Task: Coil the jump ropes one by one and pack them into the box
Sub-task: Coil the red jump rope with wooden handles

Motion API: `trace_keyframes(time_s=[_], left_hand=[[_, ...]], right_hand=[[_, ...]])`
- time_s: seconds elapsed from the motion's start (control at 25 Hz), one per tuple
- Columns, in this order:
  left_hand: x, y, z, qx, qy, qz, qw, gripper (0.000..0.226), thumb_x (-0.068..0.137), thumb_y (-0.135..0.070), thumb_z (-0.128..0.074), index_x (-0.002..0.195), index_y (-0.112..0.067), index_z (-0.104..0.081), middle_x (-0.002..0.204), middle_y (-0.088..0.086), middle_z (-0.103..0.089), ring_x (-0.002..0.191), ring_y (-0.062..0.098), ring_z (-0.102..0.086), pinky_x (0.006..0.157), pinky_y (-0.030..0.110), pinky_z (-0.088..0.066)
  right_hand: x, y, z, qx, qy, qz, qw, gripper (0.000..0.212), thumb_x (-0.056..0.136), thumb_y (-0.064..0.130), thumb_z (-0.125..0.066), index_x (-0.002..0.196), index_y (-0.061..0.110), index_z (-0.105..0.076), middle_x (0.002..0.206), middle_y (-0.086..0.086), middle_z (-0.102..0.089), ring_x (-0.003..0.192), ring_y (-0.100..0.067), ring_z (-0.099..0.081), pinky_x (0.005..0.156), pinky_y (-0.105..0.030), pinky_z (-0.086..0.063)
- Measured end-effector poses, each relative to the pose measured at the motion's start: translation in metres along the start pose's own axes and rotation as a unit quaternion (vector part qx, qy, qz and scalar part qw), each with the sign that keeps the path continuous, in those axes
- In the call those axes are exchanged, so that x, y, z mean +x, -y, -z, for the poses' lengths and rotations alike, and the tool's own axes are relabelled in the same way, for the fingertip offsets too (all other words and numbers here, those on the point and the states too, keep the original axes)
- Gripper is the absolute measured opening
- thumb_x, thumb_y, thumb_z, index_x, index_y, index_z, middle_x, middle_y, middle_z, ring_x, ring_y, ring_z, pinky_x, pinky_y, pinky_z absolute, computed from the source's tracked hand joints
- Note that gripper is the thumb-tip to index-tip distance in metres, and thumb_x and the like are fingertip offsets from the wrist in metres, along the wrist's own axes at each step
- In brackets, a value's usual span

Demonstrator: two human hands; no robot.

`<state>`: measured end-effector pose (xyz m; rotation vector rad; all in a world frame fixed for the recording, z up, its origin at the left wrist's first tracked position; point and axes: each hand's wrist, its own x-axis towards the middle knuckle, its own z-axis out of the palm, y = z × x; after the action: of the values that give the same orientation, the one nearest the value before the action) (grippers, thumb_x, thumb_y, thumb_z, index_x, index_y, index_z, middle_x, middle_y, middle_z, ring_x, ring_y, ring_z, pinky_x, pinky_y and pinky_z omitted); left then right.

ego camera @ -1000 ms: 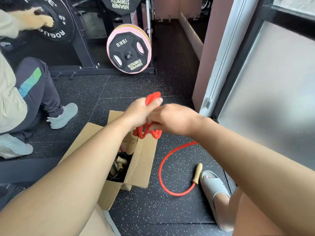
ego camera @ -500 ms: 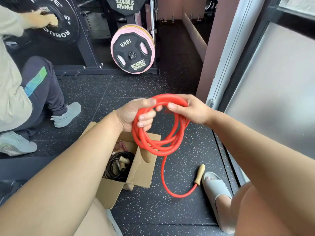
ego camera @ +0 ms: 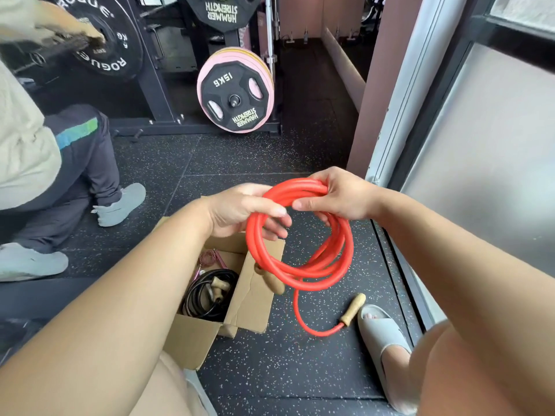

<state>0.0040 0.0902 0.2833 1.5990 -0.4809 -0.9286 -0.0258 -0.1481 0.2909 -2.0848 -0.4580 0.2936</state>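
Since a second earlier the two hands had drawn apart, and the bunched loops had opened into a round hanging coil. The left hand (ego camera: 240,210) gripped the left side of the red jump rope (ego camera: 315,276), thumb lying over the strands and fingers (ego camera: 274,228) curled beneath them. The right hand (ego camera: 339,195) clasped the top of the coil, its fingers wrapped over the far side, where their tips were hidden. The coil hung in the air above the right flap of the cardboard box (ego camera: 249,298), not inside it. One wooden handle (ego camera: 270,282) dangled behind the loops, partly covered by them. A loose tail ran down to the speckled floor (ego camera: 270,370) and curved right to the second handle (ego camera: 353,308), which lay just beside a grey slipper (ego camera: 381,334). In the box lay a black rope (ego camera: 207,292) with wooden handles and, farther back, a thin pink rope (ego camera: 210,258) that was hard to make out; the left forearm hid the box's near left corner. At far left another person (ego camera: 30,145) was cut off by the frame edge, one blurred hand at a black weight plate (ego camera: 102,40).
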Motion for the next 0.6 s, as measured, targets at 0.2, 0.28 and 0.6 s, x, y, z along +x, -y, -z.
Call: trace_keyframes(time_s=[0.2,0.28,0.6], left_hand=[[0.004,-0.001,-0.029,0.023,-0.041,-0.031,0.998,0.015,0.08,-0.019,-0.066,0.078,-0.01,-0.054,0.05,0.0,-0.046,0.042,0.015,-0.052,0.054,0.033,-0.055],[0.004,-0.007,-0.025,-0.012,-0.059,-0.076,0.995,0.017,0.084,-0.019,-0.063,0.07,-0.018,-0.054,0.048,-0.005,-0.033,0.037,0.009,-0.037,0.049,0.031,-0.052],[-0.006,-0.022,0.006,-0.139,-0.134,-0.151,0.969,0.028,0.09,-0.021,-0.057,0.063,-0.021,-0.05,0.044,-0.01,-0.03,0.036,0.005,-0.03,0.047,0.027,-0.045]], right_hand=[[0.005,-0.01,0.001,0.061,-0.079,0.031,0.995,0.044,0.073,0.029,-0.086,0.087,-0.003,-0.06,0.061,-0.014,-0.064,0.052,-0.023,-0.057,0.05,-0.03,-0.047],[0.006,-0.014,0.007,0.1,-0.131,0.057,0.985,0.039,0.077,0.029,-0.079,0.093,-0.001,-0.06,0.067,-0.009,-0.067,0.056,-0.018,-0.059,0.051,-0.026,-0.048],[0.006,-0.038,0.007,0.15,-0.234,0.007,0.96,0.032,0.106,0.026,-0.048,0.082,0.006,-0.055,0.058,0.008,-0.058,0.052,-0.003,-0.051,0.056,-0.017,-0.044]])
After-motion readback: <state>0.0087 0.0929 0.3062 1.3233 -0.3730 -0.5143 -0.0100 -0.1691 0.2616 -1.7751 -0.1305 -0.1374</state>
